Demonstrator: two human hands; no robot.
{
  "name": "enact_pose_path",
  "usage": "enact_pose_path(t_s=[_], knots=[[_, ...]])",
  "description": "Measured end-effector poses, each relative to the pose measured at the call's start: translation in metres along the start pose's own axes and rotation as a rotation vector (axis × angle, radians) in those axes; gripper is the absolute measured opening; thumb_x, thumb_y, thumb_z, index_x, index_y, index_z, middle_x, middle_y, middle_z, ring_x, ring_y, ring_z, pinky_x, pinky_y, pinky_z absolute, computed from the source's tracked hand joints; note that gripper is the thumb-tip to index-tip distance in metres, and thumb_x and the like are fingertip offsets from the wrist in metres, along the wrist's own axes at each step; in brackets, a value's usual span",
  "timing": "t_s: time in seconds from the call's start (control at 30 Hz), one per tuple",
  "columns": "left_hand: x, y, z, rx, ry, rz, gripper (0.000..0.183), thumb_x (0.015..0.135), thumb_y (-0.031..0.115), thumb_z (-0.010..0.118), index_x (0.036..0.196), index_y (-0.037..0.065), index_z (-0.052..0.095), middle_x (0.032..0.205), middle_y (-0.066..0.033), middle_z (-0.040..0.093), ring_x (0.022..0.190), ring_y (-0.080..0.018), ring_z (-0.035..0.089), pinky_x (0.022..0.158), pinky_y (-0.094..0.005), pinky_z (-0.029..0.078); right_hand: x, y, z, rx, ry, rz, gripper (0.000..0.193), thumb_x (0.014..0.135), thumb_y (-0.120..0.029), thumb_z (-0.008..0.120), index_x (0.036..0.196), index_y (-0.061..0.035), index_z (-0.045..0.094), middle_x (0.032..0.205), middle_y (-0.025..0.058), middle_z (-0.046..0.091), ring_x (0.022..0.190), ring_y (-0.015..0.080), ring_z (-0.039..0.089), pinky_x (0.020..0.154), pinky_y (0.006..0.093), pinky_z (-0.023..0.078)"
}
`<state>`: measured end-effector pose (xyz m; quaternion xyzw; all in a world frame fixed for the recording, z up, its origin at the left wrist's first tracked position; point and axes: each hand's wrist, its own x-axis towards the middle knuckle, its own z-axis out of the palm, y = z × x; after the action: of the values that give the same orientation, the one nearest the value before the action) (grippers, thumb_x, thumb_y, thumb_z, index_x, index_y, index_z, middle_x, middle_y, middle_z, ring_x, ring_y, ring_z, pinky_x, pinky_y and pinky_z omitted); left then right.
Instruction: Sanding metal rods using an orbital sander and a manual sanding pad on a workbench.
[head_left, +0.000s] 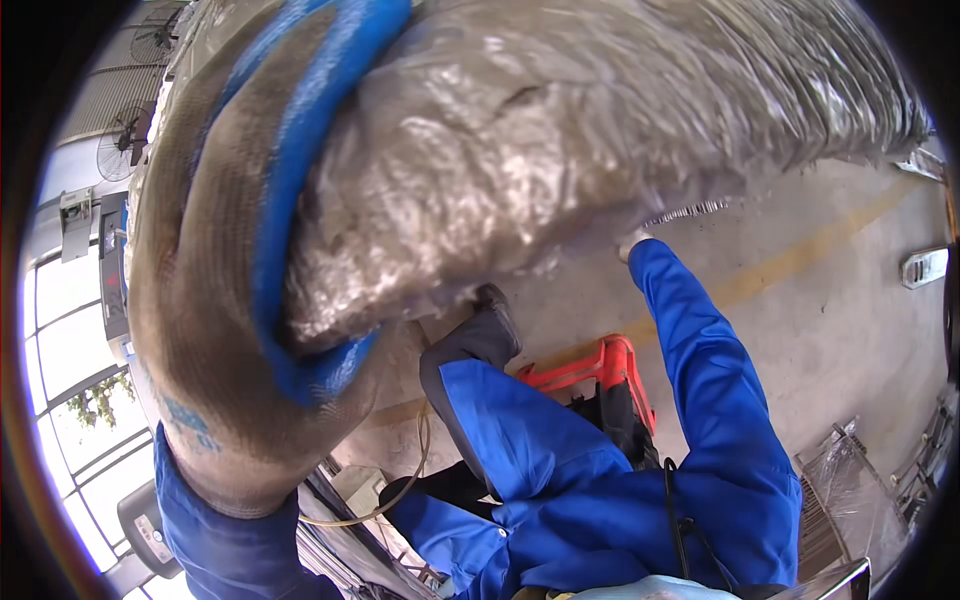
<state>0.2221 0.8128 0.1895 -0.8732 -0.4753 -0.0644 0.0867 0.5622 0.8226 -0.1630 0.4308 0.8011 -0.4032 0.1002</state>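
Note:
A large bundle wrapped in crinkled, shiny clear film [600, 110] fills the upper part of the view, very close. My left hand [220, 300], in a dirty grey knit glove with a blue coated palm, grips its left end; the fingers curl over the top and the thumb lies under the lower edge. My right arm, in a blue sleeve, stretches out to the bundle's underside. Only the pale wrist part of my right hand [632, 243] shows there. Its fingers are hidden behind the bundle.
Below the bundle stands a red plastic frame [615, 365] with black parts, beside my blue trouser legs [530, 425]. A thin yellowish hose [415, 470] loops at lower left. A film-covered metal rack [850, 490] stands at right. Fans [122, 143] and windows line the left.

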Motion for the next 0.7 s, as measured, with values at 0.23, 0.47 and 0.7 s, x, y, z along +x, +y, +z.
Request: enact_pose_path(t_s=[0.23,0.47,0.7], knots=[[-0.002,-0.006,0.001,-0.035,0.036,0.011,0.073,0.066,0.001,0.069,0.134,-0.004,0.046,0.125,-0.0249,0.057,0.106,-0.0387,0.063,0.092,-0.0468,0.056,-0.048,-0.017,-0.031,0.029,-0.053,-0.086,0.043,0.090,-0.028,0.060,0.128,-0.0076,0.061,0.122,0.0136,0.065,0.108,0.0299,0.064,0.094,0.0390,0.050],[0.008,-0.004,-0.009,0.087,0.032,0.077,0.070,0.069,0.001,0.067,0.135,-0.004,0.047,0.129,-0.0272,0.055,0.110,-0.0433,0.061,0.097,-0.0506,0.053,-0.085,-0.045,-0.062,0.055,-0.111,-0.209,0.045,0.091,-0.030,0.059,0.129,-0.0076,0.061,0.125,0.0138,0.065,0.110,0.0292,0.063,0.096,0.0374,0.049],[-0.158,-0.044,-0.097,-0.098,0.021,-0.040,0.056,0.080,0.021,0.067,0.131,0.001,0.055,0.130,-0.0227,0.057,0.105,-0.0383,0.061,0.092,-0.0526,0.051,-0.019,-0.212,-0.105,-0.094,-0.346,-0.859,0.046,0.092,-0.032,0.058,0.131,-0.0076,0.061,0.127,0.0139,0.064,0.113,0.0285,0.062,0.098,0.0357,0.048]])
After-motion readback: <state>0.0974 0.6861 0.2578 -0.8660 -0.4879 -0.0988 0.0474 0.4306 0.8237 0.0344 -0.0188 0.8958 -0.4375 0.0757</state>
